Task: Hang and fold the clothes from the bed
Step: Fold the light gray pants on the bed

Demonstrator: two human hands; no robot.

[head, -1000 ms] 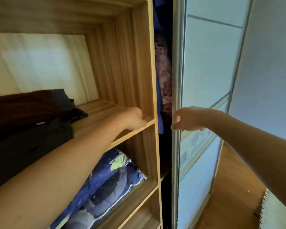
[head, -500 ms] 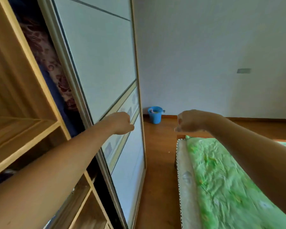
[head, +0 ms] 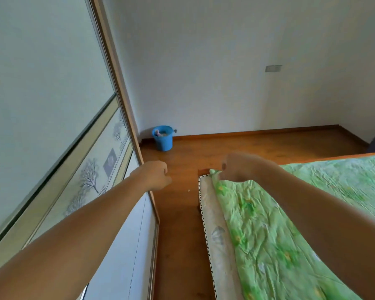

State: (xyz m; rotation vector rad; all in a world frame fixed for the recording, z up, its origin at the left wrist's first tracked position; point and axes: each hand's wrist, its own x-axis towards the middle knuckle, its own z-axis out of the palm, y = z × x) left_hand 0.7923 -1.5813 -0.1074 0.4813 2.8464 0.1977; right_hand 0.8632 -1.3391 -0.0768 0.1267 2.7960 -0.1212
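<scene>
Shelves: gone from view; door (head: 52, 105) at left.
Bed (head: 290, 224): long edge running away, beside floor (head: 178, 234) strip.
Hands: left hand (head: 155, 175), right hand (head: 236, 167) clenched, empty.

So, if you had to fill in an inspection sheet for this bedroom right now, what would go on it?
Surface: bed with a pale mattress edge showing beside a crumpled green quilt.
Job's things: no clothes seen on the part of the bed in view; wardrobe sliding door fills the left side.
Clutter: blue bucket on the floor in the corner, something pale inside.
Hands: left hand and right hand both held out in front, fingers curled, holding nothing.
Cables: nothing seen.
Surroundings: wooden floor, plain white wall with a socket plate.
</scene>
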